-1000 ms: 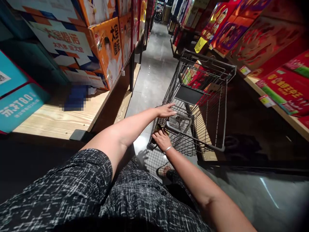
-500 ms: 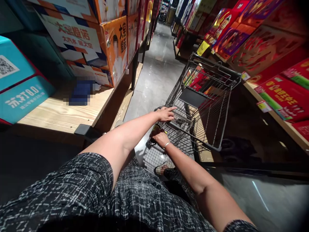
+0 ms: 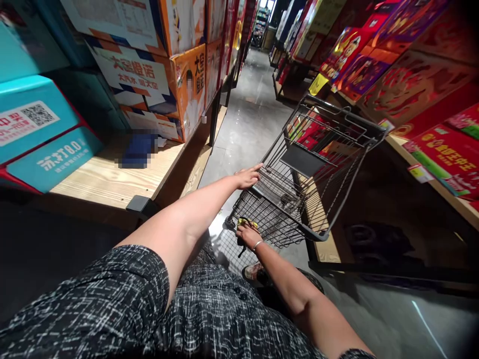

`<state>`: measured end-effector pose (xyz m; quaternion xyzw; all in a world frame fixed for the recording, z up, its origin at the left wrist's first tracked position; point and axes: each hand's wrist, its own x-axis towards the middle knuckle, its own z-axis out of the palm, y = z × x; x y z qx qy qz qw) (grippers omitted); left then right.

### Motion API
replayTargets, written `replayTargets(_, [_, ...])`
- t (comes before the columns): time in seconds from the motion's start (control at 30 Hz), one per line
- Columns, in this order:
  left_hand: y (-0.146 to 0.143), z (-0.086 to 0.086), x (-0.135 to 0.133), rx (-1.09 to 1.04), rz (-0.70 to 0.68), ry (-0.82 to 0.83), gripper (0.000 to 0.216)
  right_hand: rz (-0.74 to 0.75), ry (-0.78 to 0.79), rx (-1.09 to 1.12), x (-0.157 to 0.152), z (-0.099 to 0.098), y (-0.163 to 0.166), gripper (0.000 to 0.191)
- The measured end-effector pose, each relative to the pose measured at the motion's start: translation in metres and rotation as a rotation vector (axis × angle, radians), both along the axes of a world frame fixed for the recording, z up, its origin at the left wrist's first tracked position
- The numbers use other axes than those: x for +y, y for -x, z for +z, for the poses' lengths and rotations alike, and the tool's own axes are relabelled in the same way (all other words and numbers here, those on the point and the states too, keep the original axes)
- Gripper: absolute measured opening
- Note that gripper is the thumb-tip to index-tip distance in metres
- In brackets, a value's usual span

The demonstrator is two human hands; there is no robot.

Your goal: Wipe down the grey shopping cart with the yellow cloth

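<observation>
A black wire shopping cart (image 3: 337,164) stands in the aisle ahead of me, tipped to the right in view. My left hand (image 3: 247,177) rests on the cart's near top edge with its fingers stretched out flat. My right hand (image 3: 247,234) is lower, at the cart's near bottom corner, with its fingers closed on the handle bar, where a small yellow part (image 3: 245,222) shows. A bracelet sits on my right wrist. Red boxes (image 3: 310,130) show through the cart's wires.
On the left, a wooden shelf (image 3: 112,179) carries orange-and-white cartons (image 3: 164,85) and teal boxes (image 3: 41,134). Along the right run shelves of red gift boxes (image 3: 441,144) with price tags. The grey tiled aisle (image 3: 250,109) runs ahead between them. My foot (image 3: 254,271) is below the cart.
The cart has swung further right and tilted more. My right hand has dropped lower on the handle. My left hand stays on the top edge. The view has shifted toward the left shelf.
</observation>
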<state>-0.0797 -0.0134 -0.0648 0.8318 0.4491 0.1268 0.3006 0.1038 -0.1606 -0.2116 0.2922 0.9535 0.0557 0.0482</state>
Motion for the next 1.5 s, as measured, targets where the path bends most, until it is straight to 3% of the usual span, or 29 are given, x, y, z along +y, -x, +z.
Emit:
replayTargets(0.07, [0.008,-0.004,0.002,-0.085,0.003,-0.001,0.038,0.013,-0.017,0.028,0.001,0.021,0.009,0.022])
replayTargets(0.2, [0.018,-0.004,-0.001,-0.266,0.079,0.085,0.064,-0.005,-0.153,0.224,0.017,0.083,0.023,0.039])
replayTargets(0.3, [0.018,-0.003,-0.008,-0.411,0.143,0.31,0.079,-0.142,-0.265,0.39,0.036,0.117,0.035,0.044])
replayTargets(0.37, [0.018,-0.003,-0.011,-0.463,0.137,0.461,0.08,-0.243,-0.278,0.423,0.047,0.127,0.043,0.043])
replayTargets(0.43, [0.018,-0.006,-0.012,-0.451,0.129,0.503,0.071,-0.292,-0.256,0.403,0.055,0.13,0.046,0.04])
replayTargets(0.53, [0.021,-0.009,-0.008,-0.373,0.099,0.362,0.069,-0.26,-0.226,0.361,0.055,0.131,0.03,0.041])
replayTargets(0.63, [0.023,-0.012,-0.004,-0.335,0.031,0.225,0.075,-0.213,-0.259,0.362,0.037,0.133,-0.014,0.046])
replayTargets(0.77, [0.022,-0.018,-0.002,-0.351,0.0,0.167,0.079,-0.227,-0.358,0.339,-0.004,0.136,-0.089,0.051])
replayTargets(0.87, [0.017,-0.021,-0.005,-0.375,0.03,0.161,0.077,-0.301,-0.376,0.308,-0.024,0.134,-0.116,0.053])
replayTargets(0.93, [0.013,-0.02,-0.009,-0.393,0.058,0.192,0.072,-0.396,-0.379,0.333,-0.025,0.129,-0.106,0.048])
replayTargets(1.03, [0.008,-0.016,-0.015,-0.426,0.11,0.256,0.066,-0.5,-0.354,0.395,-0.006,0.123,-0.056,0.04])
replayTargets(1.13, [0.007,-0.012,-0.018,-0.444,0.139,0.28,0.063,-0.51,-0.29,0.408,0.023,0.122,0.006,0.037])
replayTargets(1.23, [0.011,-0.014,-0.016,-0.449,0.127,0.251,0.065,-0.487,-0.228,0.4,0.041,0.131,0.038,0.038])
replayTargets(1.33, [0.018,-0.021,-0.008,-0.455,0.088,0.186,0.072,-0.442,-0.171,0.325,0.035,0.147,0.026,0.037])
replayTargets(1.5, [0.022,-0.031,0.001,-0.379,0.134,0.062,0.064,-0.52,-0.183,0.199,-0.016,0.168,-0.059,0.04])
